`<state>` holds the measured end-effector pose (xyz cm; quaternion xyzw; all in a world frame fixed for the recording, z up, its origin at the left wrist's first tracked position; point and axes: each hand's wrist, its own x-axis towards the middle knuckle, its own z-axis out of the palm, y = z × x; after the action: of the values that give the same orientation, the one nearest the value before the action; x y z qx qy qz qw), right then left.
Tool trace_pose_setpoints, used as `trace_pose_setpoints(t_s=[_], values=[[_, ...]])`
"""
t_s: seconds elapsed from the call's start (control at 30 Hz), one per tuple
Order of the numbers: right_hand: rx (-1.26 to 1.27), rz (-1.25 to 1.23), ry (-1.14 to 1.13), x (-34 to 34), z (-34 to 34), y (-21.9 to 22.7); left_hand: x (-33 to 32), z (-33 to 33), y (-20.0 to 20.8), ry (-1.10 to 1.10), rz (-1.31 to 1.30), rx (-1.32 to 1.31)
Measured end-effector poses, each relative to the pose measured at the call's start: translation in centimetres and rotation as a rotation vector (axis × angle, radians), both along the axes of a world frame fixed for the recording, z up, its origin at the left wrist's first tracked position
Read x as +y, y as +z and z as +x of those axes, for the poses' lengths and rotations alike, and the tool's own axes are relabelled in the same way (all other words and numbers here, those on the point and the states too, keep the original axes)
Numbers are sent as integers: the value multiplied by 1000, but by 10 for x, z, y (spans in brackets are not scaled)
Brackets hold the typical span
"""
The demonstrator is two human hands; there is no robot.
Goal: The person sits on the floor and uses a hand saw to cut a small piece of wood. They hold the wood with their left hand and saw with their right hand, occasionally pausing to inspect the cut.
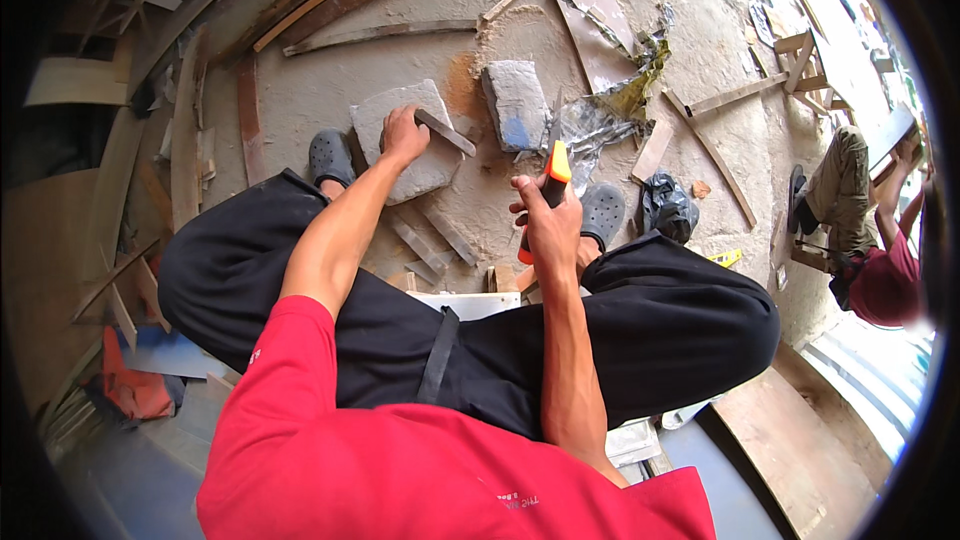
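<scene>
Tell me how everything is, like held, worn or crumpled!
Strip: held, in one piece
Left hand: closed around the strip
Tool: held, pointing forward
Right hand: closed around the tool
Shoes: worn
Blocks: lying down
Black bag: crumpled
Shiny sheet: crumpled

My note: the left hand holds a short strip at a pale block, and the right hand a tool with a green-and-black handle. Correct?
The handle isn't green: the head view shows it orange and black. The left hand holds a short strip at a pale block, and the right hand holds the tool.
</scene>
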<state>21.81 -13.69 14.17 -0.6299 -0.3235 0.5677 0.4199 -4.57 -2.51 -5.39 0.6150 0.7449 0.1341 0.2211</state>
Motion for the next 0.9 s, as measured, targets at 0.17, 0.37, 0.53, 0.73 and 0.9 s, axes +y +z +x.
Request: trace_pose_setpoints(t_s=[0.17, 0.37, 0.53, 0.73, 0.9], values=[[-159, 123, -28, -2, 3, -13, 22, 8, 44, 158, -266, 48], [-249, 94, 38, -6, 8, -7, 16, 37, 61, -30, -239, 183], [-363, 122, 113, -9, 12, -22, 17, 35, 59, -716, -79, 550], [-295, 56, 141, -15, 19, -15, 26, 22, 16, -853, -45, 594], [-228, -15, 151, -16, 18, -10, 39, 21, -6, -817, 63, 566]])
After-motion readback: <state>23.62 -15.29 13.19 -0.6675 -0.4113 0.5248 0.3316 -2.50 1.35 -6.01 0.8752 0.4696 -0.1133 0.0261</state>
